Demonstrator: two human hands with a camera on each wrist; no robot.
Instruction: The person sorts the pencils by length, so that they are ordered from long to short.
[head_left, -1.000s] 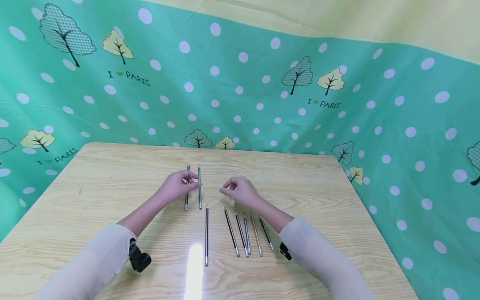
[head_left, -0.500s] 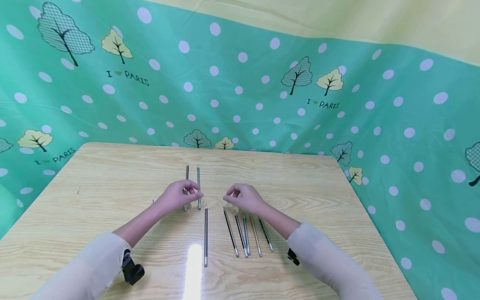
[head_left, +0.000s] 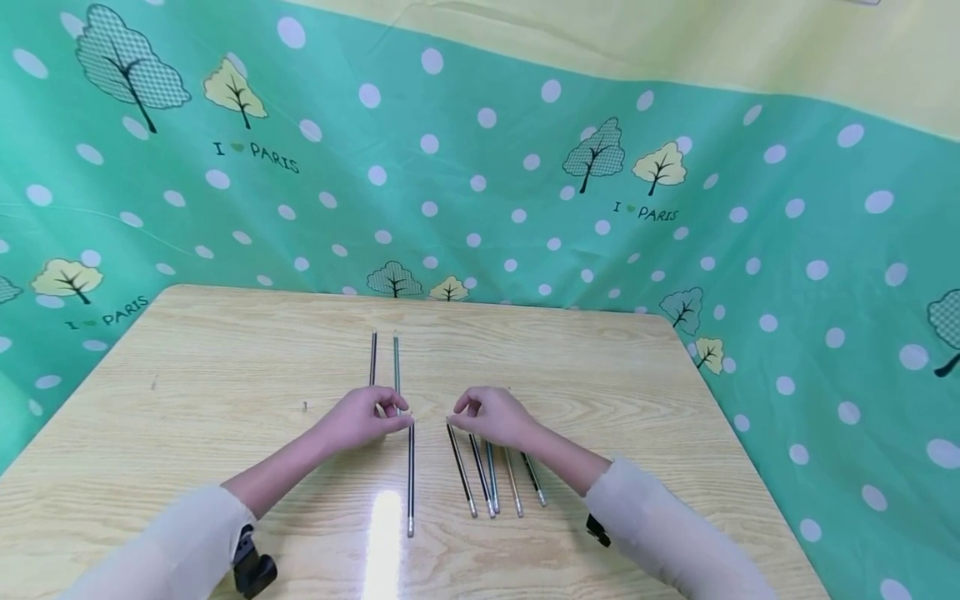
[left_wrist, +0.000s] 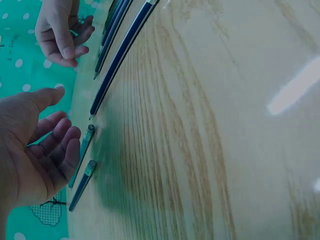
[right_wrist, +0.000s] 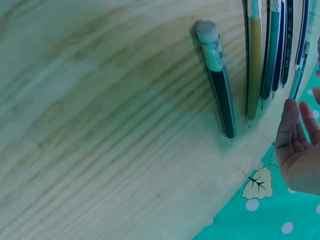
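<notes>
My left hand (head_left: 367,419) hovers with loosely bent fingers and an empty grasp, its fingertips at the point of a single dark pencil (head_left: 411,483). Partly behind it lie a teal pencil (head_left: 397,358) and another dark pencil (head_left: 373,358). My right hand (head_left: 491,417) is likewise empty, thumb and index close together over the point of a black pencil (head_left: 461,468). Beside that one, a gold pencil (head_left: 513,483), a teal pencil and two dark ones fan out, their upper ends hidden by the hand. The left wrist view shows the left thumb (left_wrist: 50,97) apart from the fingers.
The wooden table (head_left: 600,358) ends at a green dotted curtain (head_left: 480,208) behind and to the sides. A small dark speck (head_left: 304,406) lies left of the pencils. Bright glare (head_left: 384,542) marks the table near the front.
Both hands have drawn back toward the body, from beside the far pencils to the points of the nearer ones. The pencils stay where they were.
</notes>
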